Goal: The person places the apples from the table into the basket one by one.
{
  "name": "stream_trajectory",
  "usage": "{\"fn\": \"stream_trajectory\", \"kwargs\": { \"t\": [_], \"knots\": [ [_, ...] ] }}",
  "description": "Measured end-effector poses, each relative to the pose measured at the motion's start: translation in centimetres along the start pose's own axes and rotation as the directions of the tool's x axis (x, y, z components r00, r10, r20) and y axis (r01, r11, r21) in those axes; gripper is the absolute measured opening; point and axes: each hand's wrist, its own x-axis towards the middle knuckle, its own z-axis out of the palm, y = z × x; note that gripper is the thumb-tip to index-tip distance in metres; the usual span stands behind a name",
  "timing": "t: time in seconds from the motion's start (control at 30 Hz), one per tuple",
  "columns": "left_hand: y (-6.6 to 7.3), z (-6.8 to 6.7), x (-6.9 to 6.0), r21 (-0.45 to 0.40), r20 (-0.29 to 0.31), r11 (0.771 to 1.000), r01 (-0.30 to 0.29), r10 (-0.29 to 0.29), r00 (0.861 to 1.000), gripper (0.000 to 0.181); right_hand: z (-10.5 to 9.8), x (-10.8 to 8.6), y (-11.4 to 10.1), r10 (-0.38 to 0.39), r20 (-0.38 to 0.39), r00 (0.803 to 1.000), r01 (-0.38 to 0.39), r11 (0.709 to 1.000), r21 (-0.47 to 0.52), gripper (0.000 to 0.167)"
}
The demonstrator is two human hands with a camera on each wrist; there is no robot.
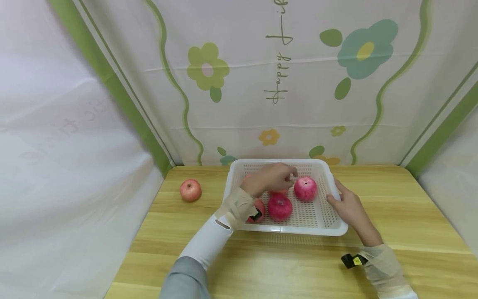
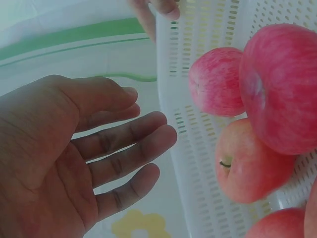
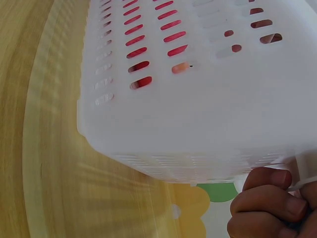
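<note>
A white perforated plastic basket (image 1: 291,229) holds several red apples, among them one at its right side (image 1: 306,189) and a deeper red one near its front (image 1: 280,207). My left hand (image 1: 274,177) is above the basket's back half, over the apples. In the left wrist view that hand (image 2: 94,148) shows loosely bent fingers and an empty palm. At the basket's right rim, my right hand (image 1: 350,205) grips the edge with the thumb on the inner side. Its curled fingers (image 3: 262,198) show under the rim in the right wrist view. The left forearm partly hides the apples at the left.
One more apple (image 1: 190,190) sits on the wooden table (image 1: 276,265), left of the basket. Behind the table hangs a white cloth (image 1: 239,108) printed with flowers, close to the basket's back edge. Pale cloth walls (image 1: 74,158) stand on both sides.
</note>
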Motion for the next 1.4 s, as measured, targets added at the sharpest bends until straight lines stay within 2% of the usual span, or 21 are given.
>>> {"fn": "stream_trajectory", "kwargs": {
  "t": [0.2, 0.4, 0.67, 0.77, 1.0, 1.4],
  "knots": [
    [-0.1, -0.5, -0.9, -0.019, -0.019, 1.0, -0.002, 0.002, 1.0, 0.032, 0.0, -0.1, 0.1, -0.001, 0.0, 1.0, 0.001, 1.0, -0.003, 0.075],
    [-0.1, -0.7, -1.7, -0.007, -0.039, 0.999, -0.036, 0.036, 0.999, 0.03, -0.2, -0.2, -0.1, 0.004, -0.003, 1.0, -0.004, 1.0, 0.003, 0.075],
    [-0.7, -0.1, -2.8, -0.025, -0.089, 0.997, -0.073, 0.071, 0.994, 0.014, -0.1, -0.1, 0.0, -0.005, 0.004, 1.0, 0.005, 1.0, 0.01, 0.074],
    [-0.8, 0.0, -3.1, -0.054, -0.097, 0.996, -0.075, 0.069, 0.993, 0.016, -0.1, 0.0, 0.0, -0.001, 0.005, 1.0, 0.0, 1.0, 0.012, 0.075],
    [-1.3, 0.2, -4.2, -0.086, -0.115, 0.995, -0.042, 0.032, 0.993, 0.034, -0.1, 0.0, 0.0, 0.006, 0.003, 1.0, -0.006, 1.0, 0.01, 0.075],
    [-2.1, 0.2, -6.0, -0.06, -0.147, 0.998, -0.027, 0.018, 0.989, 0.025, 0.0, 0.1, 0.1, 0.015, 0.009, 1.0, -0.015, 1.0, 0.011, 0.075]
  ]
}}
